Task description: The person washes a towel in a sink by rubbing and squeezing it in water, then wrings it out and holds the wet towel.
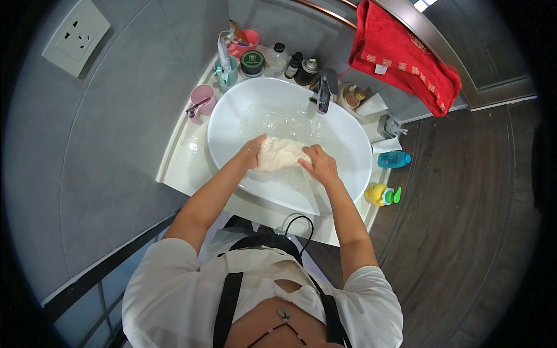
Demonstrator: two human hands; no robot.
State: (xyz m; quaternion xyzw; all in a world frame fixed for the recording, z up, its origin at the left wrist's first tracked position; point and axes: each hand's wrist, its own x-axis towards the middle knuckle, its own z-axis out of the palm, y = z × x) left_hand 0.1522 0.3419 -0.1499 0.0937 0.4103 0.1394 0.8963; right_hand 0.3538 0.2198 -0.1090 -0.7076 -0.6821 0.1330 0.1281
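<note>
A cream-coloured wet cloth [279,155], perhaps a towel, is bunched up between my hands over the white oval basin [225,124]. My left hand [253,151] grips its left end, with the fingers mostly tucked behind the cloth. At its right end my right hand [318,164] is closed on the fabric, thumb and fingers pinching it. Beneath the cloth, clear water [275,119] with some bubbles lies in the basin. The dark faucet [326,91] stands at the basin's far right rim.
Behind the basin stand a teal cup [227,75], a green-lidded jar [252,62] and several bottles. A pink mug [203,100] sits at the left. Along the right edge are a blue bottle [393,159] and a yellow pump bottle [380,195]. A red towel [400,58] hangs at upper right.
</note>
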